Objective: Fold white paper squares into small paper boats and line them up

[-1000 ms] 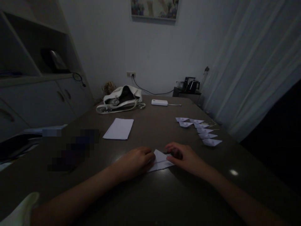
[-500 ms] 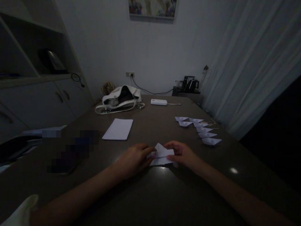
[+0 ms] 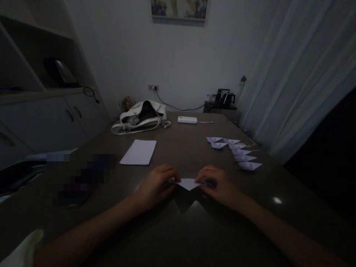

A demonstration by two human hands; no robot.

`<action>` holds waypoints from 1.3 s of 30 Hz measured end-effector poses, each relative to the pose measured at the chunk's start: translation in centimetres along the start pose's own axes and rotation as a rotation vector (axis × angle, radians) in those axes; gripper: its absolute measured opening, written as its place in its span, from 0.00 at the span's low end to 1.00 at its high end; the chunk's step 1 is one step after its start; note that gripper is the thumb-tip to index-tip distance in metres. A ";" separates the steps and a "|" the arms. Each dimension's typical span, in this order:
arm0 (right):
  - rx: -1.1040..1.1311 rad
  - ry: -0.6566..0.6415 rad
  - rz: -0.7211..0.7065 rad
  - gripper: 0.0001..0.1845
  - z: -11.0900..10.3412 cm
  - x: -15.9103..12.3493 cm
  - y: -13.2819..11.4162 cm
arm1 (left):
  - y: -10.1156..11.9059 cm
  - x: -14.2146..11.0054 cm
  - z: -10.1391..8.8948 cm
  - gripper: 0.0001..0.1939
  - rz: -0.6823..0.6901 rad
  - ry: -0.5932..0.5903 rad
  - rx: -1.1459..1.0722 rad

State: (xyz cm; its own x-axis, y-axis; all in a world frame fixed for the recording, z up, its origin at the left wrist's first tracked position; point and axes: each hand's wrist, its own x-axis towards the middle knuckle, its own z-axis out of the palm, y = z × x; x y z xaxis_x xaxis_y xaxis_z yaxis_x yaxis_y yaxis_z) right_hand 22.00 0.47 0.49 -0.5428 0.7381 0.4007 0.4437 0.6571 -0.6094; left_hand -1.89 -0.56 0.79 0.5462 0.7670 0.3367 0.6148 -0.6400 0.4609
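Between my two hands is a folded sheet of white paper, its visible part a triangle with the point toward me. My left hand pinches its left end, and my right hand pinches the right end. Both ends are partly hidden by my fingers. The paper is just above the dark table, which shows its reflection. To the right, several folded paper boats stand in a loose cluster. A stack of white paper sheets lies beyond my left hand.
At the far left of the table rests a white handbag with its strap. A white power bank with a short cable lies at the back. Blurred-out items sit on the left. A curtain hangs at the right.
The folded paper has turned in my hands: its point faced away before and now faces me. My fingers have shifted to grip its two ends.
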 end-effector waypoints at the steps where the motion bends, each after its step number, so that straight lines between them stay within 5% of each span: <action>1: -0.072 -0.021 -0.055 0.05 -0.1 0.0 -0.2 | 0.0 0.0 -0.1 0.09 0.020 -0.013 0.036; 10: -0.247 -0.250 -0.163 0.04 -0.2 -0.2 -0.3 | 0.1 0.1 -0.6 0.08 0.140 -0.249 0.202; 17: -0.182 -0.325 -0.082 0.08 -0.3 -0.5 -0.3 | 0.3 0.0 -0.9 0.07 0.169 -0.267 0.121; 27: 0.055 -0.161 0.209 0.10 0.7 -0.2 0.1 | -0.3 0.1 0.0 0.09 -0.123 -0.184 -0.251; 39: 0.007 -0.105 0.231 0.01 1.2 0.3 -0.2 | -0.4 0.2 0.0 0.08 -0.022 -0.197 -0.078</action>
State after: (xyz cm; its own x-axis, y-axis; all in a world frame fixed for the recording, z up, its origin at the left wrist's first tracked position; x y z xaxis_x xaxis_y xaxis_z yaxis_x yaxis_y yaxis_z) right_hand 20.88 0.31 -0.12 -0.4992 0.8482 0.1773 0.5598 0.4718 -0.6812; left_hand -1.99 -0.12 0.66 0.6387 0.7522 0.1621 0.5860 -0.6121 0.5310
